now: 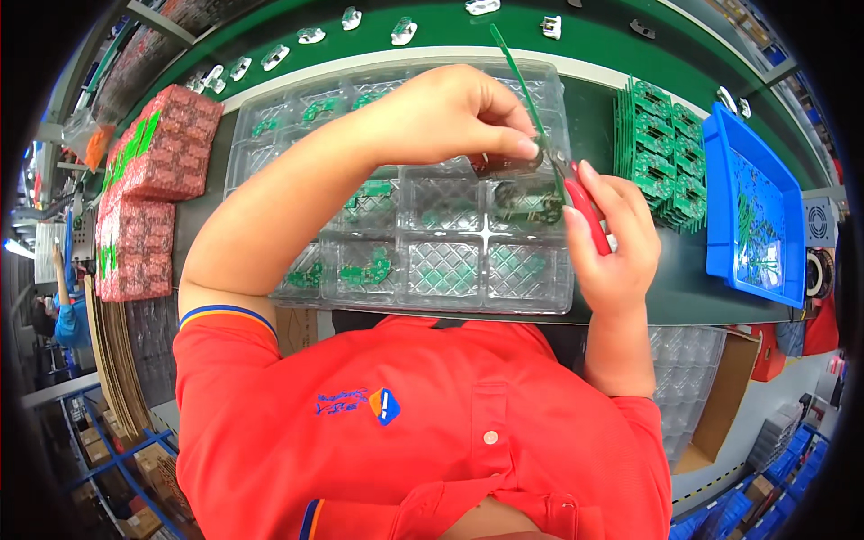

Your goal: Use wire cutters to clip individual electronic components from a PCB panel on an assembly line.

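Note:
My right hand [621, 234] is wrapped round red-handled cutting pliers [589, 211], whose jaws meet a long, narrow green board strip [515, 72] standing at a slant. My left hand [472, 117] reaches across and pinches a small circuit board [504, 167], dark from this side and partly hidden by the fingers, right beside the jaws. Whether the strip and the board are still joined I cannot tell. Both hands are above a clear plastic tray [486, 236] divided into compartments. Green circuit boards [364, 270] lie in several of them; others look hazy through the plastic.
Right of the tray stand stacked green board panels [661, 153], then a blue bin [720, 193] with green scraps. Pink bubble-wrapped packs [135, 243] stand at the left. White parts [402, 31] sit on the green surface beyond a pale rail. A cardboard box [724, 396] is below at right.

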The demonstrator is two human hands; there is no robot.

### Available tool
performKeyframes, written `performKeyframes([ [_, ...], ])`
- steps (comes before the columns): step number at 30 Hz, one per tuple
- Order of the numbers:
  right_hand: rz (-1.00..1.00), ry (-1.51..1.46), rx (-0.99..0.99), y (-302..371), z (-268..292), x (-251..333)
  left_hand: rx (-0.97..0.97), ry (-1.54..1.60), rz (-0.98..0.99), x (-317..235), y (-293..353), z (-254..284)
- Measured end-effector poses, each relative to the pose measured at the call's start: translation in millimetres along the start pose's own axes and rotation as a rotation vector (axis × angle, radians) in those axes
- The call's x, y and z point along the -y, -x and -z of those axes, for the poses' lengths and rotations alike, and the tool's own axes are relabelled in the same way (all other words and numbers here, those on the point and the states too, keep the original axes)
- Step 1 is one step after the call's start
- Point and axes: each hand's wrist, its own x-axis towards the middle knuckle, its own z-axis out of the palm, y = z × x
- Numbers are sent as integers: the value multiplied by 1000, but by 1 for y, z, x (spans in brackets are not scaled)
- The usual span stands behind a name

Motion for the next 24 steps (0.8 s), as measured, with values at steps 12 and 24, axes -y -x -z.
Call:
performKeyframes([
  [12,-117,-235,13,9,-4,5,-190,-664,53,49,4,3],
  [24,-262,-541,179,21,6,12,-210,157,-202,11,41,-16],
])
